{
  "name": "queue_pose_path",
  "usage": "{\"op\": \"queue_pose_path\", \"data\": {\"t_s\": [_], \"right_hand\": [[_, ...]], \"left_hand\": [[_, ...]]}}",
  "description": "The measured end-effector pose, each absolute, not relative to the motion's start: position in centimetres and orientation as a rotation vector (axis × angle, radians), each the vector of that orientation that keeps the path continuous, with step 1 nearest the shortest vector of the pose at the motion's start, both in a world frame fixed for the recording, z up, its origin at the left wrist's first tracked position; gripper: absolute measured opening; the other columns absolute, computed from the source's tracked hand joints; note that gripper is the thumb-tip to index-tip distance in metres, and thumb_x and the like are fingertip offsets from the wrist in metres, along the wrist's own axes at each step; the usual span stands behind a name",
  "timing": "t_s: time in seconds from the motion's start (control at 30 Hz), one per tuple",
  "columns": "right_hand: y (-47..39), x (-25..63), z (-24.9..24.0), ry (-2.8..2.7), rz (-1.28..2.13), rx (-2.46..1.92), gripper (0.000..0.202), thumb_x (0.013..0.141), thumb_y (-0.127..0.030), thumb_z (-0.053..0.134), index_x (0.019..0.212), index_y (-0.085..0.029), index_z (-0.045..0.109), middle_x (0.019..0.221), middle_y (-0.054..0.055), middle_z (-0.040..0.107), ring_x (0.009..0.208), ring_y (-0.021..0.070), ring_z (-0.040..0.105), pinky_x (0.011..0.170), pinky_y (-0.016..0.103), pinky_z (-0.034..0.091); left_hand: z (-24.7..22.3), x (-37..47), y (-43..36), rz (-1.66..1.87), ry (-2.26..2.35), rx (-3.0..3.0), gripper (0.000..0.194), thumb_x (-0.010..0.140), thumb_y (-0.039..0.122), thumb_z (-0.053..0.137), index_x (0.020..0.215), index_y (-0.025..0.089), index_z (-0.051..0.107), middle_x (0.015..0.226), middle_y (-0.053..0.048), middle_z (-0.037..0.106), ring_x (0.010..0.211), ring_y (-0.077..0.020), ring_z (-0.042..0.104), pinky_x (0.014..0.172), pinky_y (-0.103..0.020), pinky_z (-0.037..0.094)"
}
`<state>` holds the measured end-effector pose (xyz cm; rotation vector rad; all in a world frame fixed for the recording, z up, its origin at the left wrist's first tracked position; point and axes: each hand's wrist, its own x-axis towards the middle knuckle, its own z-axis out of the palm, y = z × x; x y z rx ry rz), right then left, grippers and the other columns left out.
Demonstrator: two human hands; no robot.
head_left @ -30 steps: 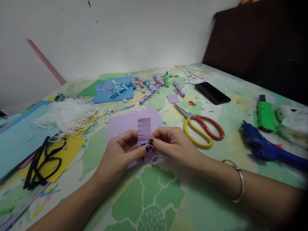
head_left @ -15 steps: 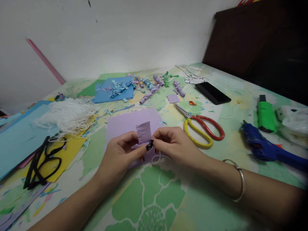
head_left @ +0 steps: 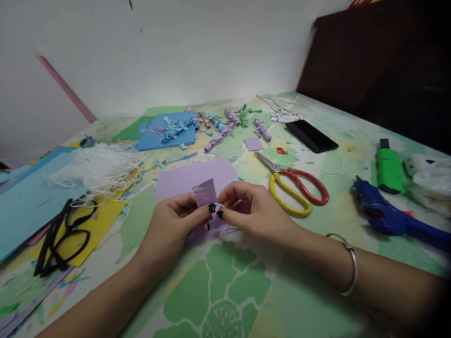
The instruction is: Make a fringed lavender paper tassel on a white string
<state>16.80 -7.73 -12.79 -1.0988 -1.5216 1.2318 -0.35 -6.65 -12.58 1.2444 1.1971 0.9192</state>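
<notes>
My left hand [head_left: 178, 218] pinches a small piece of fringed purple paper [head_left: 205, 191] between thumb and fingers, its cut edge to the left. A white string [head_left: 220, 205] comes out at the paper's lower right corner, by my left thumb. Close beside it, my right hand [head_left: 252, 206] has its curled fingers and thumb around this string. Part of the string loops down below the right fingers. How the string lies against the paper is hidden by the thumb. Beneath both hands lies a larger purple sheet [head_left: 190, 173].
Right of my hands lie scissors [head_left: 278, 180], a black phone [head_left: 312, 136], a blue glue gun [head_left: 384, 209] and a green bottle-like item [head_left: 390, 169]. At left are a white string heap [head_left: 102, 166] and black glasses [head_left: 66, 239]. Rolled purple papers [head_left: 220, 137] lie behind.
The fringed paper has tilted and shifted slightly left with my left hand. My right thumb has come away from the paper's corner, and a bit of string now shows between the hands.
</notes>
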Motion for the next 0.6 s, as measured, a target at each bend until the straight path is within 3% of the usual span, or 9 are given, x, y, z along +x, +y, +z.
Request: {"op": "queue_pose_path", "data": {"t_s": [0.3, 0.6], "right_hand": [[-7.81, 16.94, -12.86, -1.564, 1.135, -1.113, 0.004, 0.08, -0.018, 0.064, 0.08, -0.014, 0.065, 0.077, 0.004, 0.069, 0.072, 0.0137, 0.064, 0.067, 0.026, 0.05], [-8.12, 16.93, -12.5, -1.668, 0.964, -1.149, 0.009, 0.078, -0.007, 0.062, 0.075, -0.014, 0.068, 0.069, 0.001, 0.069, 0.065, 0.0106, 0.06, 0.062, 0.022, 0.045]], "left_hand": [[-12.61, -0.33, -6.66, 0.894, 1.191, 1.228, 0.015, 0.068, 0.027, 0.077, 0.063, 0.017, 0.067, 0.056, 0.002, 0.063, 0.048, -0.0085, 0.052, 0.043, -0.017, 0.035], [-12.45, -0.25, -6.69, 0.855, 1.111, 1.134, 0.008, 0.071, 0.024, 0.074, 0.072, 0.019, 0.068, 0.064, 0.003, 0.064, 0.053, -0.0082, 0.055, 0.048, -0.018, 0.04]]}}
